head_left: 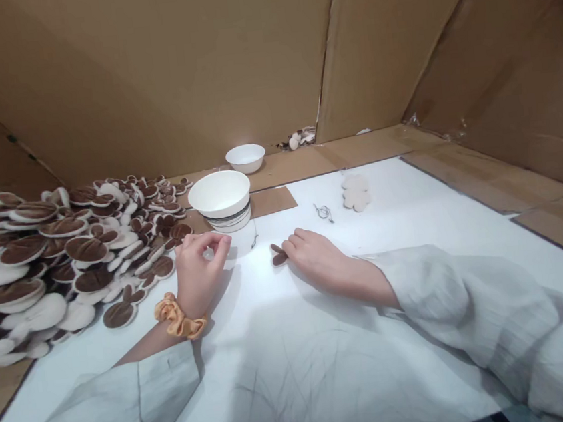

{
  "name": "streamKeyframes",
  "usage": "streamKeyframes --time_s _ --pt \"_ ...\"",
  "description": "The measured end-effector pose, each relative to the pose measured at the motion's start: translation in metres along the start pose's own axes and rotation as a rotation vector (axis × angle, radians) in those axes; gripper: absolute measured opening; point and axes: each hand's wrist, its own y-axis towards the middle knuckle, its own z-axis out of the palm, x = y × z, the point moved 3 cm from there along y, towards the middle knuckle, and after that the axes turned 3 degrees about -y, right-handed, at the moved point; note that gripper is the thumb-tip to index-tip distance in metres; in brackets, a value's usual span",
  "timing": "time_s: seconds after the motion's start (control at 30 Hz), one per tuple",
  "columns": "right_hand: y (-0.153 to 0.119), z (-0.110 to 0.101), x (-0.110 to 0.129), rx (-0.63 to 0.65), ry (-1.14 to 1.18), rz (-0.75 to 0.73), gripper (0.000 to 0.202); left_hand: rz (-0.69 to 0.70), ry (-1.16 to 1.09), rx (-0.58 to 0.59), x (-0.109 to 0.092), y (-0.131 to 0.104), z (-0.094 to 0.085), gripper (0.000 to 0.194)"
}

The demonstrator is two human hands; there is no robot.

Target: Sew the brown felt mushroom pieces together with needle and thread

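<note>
My right hand (314,256) is closed on a small brown plush piece (279,255) with white edges and ear-like lobes, low over the white table. Part of the piece is hidden by the fingers. My left hand (201,265) is raised just in front of a large white bowl (220,197), thumb and fingertips pinched together. Whatever the pinch holds, if anything, is too small to make out. Dark lines like wound thread circle the bowl's lower part. A loose dark thread (254,241) lies on the table between my hands.
A big heap of brown-and-white plush pieces (89,251) fills the left side. Behind the large bowl stands a smaller white bowl (246,157). Right of centre lie a tangle of dark thread (323,213) and a pale flower-shaped piece (355,193). Cardboard walls (171,75) enclose the table.
</note>
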Motion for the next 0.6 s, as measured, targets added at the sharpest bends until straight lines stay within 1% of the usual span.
streamKeyframes --time_s 0.07,0.1,0.17,0.2,0.3,0.33,0.4,0.43,0.5,0.57,0.6 --pt "-0.003 0.0 -0.005 -0.018 0.052 0.036 0.02 -0.016 0.024 -0.014 0.003 0.001 0.0 0.023" --pt "-0.004 -0.001 -0.01 -0.032 0.104 0.06 0.018 -0.019 0.039 -0.002 0.003 0.001 0.002 0.023" --pt "-0.004 -0.004 -0.022 -0.049 0.264 0.137 0.015 -0.015 0.08 0.062 0.002 0.002 0.008 0.024" --pt "-0.003 -0.006 -0.028 -0.037 0.371 0.186 0.015 -0.008 0.103 0.102 0.001 0.002 0.012 0.024" --pt "0.004 -0.012 -0.044 0.117 0.756 0.285 0.013 0.023 0.167 0.192 -0.005 0.0 0.027 0.03" --pt "0.006 -0.014 -0.046 0.173 0.887 0.31 0.013 0.036 0.185 0.207 -0.007 0.0 0.032 0.033" --pt "0.011 -0.019 -0.05 0.238 1.151 0.343 0.011 0.056 0.215 0.225 -0.013 0.001 0.041 0.038" --pt "0.013 -0.021 -0.051 0.253 1.268 0.355 0.01 0.064 0.223 0.233 -0.016 0.002 0.044 0.037" --pt "0.016 -0.023 -0.053 0.248 1.446 0.382 0.01 0.089 0.23 0.249 -0.022 0.006 0.05 0.029" --pt "0.018 -0.023 -0.056 0.223 1.561 0.411 0.009 0.132 0.228 0.252 -0.025 0.009 0.053 0.022" --pt "0.019 -0.023 -0.058 0.208 1.602 0.42 0.009 0.155 0.224 0.247 -0.026 0.01 0.054 0.021"
